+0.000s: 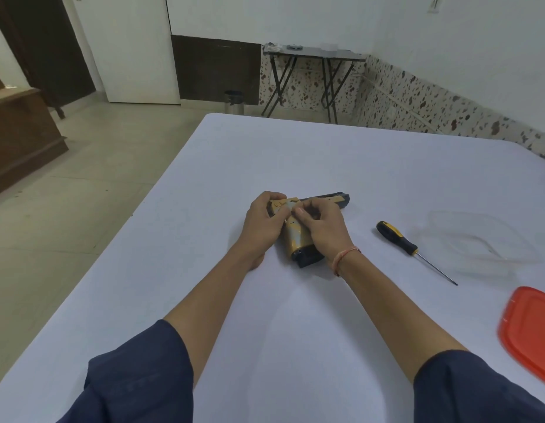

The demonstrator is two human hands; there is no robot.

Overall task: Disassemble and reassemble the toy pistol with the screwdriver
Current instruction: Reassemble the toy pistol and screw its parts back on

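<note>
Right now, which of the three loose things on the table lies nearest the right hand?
The screwdriver, with its black-and-yellow handle. It lies just right of the right hand; the clear tub and the red lid sit farther right.

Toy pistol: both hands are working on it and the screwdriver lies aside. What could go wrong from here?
1. The left hand and right hand pinch at the toy pistol near its gold top. A small part could spring loose, and the clear container sits apart to the right, beyond the screwdriver.
2. The screwdriver lies loose on the table near the right forearm. A sweep might knock it away.
</note>
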